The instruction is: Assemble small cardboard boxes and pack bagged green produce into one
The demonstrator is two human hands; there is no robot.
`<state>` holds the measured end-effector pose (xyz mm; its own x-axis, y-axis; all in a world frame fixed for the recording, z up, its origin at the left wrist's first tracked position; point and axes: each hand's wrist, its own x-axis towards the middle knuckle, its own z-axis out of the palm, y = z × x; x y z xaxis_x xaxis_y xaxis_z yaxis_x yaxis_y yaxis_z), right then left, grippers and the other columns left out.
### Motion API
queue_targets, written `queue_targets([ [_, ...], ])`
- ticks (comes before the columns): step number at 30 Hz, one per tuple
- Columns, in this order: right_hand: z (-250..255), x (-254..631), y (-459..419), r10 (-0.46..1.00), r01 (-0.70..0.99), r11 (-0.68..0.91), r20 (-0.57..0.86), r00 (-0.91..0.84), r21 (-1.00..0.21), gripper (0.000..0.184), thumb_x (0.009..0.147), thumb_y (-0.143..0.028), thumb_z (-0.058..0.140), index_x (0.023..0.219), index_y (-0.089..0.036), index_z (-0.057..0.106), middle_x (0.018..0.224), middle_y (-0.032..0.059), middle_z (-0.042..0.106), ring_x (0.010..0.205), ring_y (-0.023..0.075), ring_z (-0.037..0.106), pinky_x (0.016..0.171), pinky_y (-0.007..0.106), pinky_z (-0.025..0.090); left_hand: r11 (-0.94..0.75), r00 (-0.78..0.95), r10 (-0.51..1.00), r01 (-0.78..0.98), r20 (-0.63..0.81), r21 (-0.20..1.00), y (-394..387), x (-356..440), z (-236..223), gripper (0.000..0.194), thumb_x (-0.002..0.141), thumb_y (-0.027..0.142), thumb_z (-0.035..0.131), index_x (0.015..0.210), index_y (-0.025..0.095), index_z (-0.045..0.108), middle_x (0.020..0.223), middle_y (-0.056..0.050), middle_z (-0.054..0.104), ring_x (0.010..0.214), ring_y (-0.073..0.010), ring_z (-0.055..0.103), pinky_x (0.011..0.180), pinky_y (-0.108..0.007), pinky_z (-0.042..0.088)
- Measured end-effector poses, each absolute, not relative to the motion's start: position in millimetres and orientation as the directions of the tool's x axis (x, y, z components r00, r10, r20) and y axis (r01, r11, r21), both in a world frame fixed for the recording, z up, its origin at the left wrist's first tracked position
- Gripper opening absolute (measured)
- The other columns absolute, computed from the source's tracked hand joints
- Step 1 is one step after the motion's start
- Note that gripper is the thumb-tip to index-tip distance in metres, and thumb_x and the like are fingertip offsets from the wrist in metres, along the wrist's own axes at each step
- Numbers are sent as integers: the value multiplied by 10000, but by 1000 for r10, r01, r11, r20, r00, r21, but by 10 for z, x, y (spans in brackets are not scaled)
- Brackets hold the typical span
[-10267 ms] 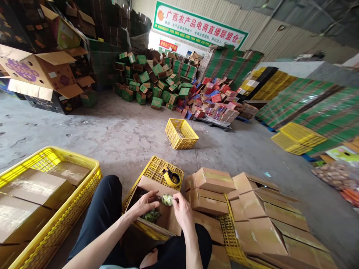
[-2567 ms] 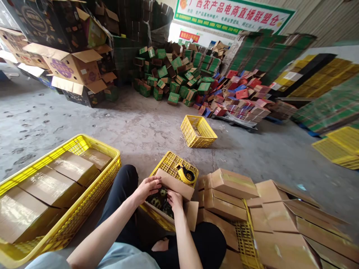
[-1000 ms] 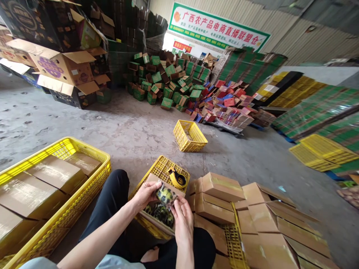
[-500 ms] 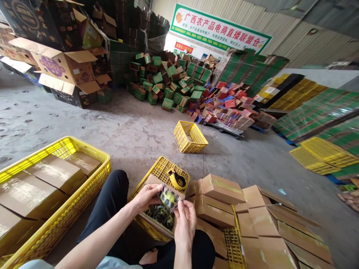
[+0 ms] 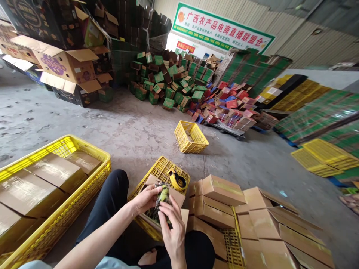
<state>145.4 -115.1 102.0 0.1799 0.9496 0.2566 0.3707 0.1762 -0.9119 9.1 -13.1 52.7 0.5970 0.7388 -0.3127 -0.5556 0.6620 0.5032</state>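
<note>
A plastic-wrapped packet (image 5: 163,194), yellow-green with dark patches, is held upright above an open carton. Its contents cannot be made out for sure. My left hand (image 5: 146,200) pinches its upper left side between thumb and fingers. My right hand (image 5: 173,223) has its fingertips on the lower right side, partly covering it. Under both hands, the small cardboard carton (image 5: 177,197) has its flaps up and more dark, shiny packets inside, mostly hidden. It rests on a yellow plastic crate (image 5: 158,167). A yellow-and-black tape dispenser (image 5: 177,181) lies on that crate beyond the carton.
On the left, a large yellow crate (image 5: 108,158) holds taped cartons (image 5: 60,168). Several closed cartons (image 5: 223,188) are stacked at my right, some over another yellow crate. A smaller yellow crate (image 5: 191,137) stands ahead on the concrete floor. Heaped green boxes (image 5: 168,104) lie farther back.
Over the last second the packet has turned from lying across between my hands to standing upright. My right hand has shifted left and opened its fingers more along the packet.
</note>
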Motion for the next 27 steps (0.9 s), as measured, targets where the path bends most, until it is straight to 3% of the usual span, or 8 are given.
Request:
queue_targets([
  [3,924,1545,-1154,903,331,124,245,352,-935,239,889,-467,743,991,-270,831,1172,100,788,1270,336,650,1133,530,488,659,600,741,-563,-301,499,-115,69,486,411,783,337,900,1066,147,671,957,-92,738,742,-165,700,747,-283,571],
  [5,841,1630,-1119,874,244,35,149,463,-969,370,860,-551,748,1038,-235,821,1203,121,777,1199,327,693,1083,495,537,657,608,740,-563,-287,502,-124,61,491,419,771,315,905,1080,157,669,960,-85,737,744,-170,704,763,-299,575],
  [10,679,1749,-988,849,-17,-77,-74,524,-997,606,742,-624,821,1213,-244,775,1327,116,738,1270,328,668,1042,429,572,677,666,703,-521,-249,519,-188,49,574,519,774,320,893,1216,171,665,1076,-122,750,871,-249,748,777,-336,579],
  [13,684,1714,-947,868,-130,-104,-154,472,-986,610,764,-593,820,1278,-274,745,1407,85,696,1361,333,601,1099,459,527,710,680,674,-488,-289,507,-221,44,589,576,794,341,883,1297,207,637,1177,-133,743,940,-271,757,815,-368,591],
  [17,758,1609,-941,858,-267,-102,-221,463,-958,590,746,-514,864,1246,-219,753,1277,119,765,1254,356,678,1080,515,528,707,668,683,-503,-296,497,-218,65,545,560,797,334,889,1288,202,654,1178,-137,747,965,-271,762,857,-383,595],
  [23,771,1592,-937,776,-354,-34,-248,580,-935,638,630,-428,945,1201,-210,760,1157,117,805,1168,341,723,956,449,611,654,573,747,-546,-336,523,-183,67,472,548,807,435,879,1253,170,701,1218,-149,739,1007,-257,747,847,-330,585],
  [27,724,1651,-929,739,-401,32,-248,626,-916,630,639,-421,925,1212,-231,746,1275,107,761,1267,338,672,937,418,634,670,603,730,-540,-320,510,-228,19,499,609,794,457,892,1311,219,675,1255,-121,723,932,-202,749,814,-303,570],
])
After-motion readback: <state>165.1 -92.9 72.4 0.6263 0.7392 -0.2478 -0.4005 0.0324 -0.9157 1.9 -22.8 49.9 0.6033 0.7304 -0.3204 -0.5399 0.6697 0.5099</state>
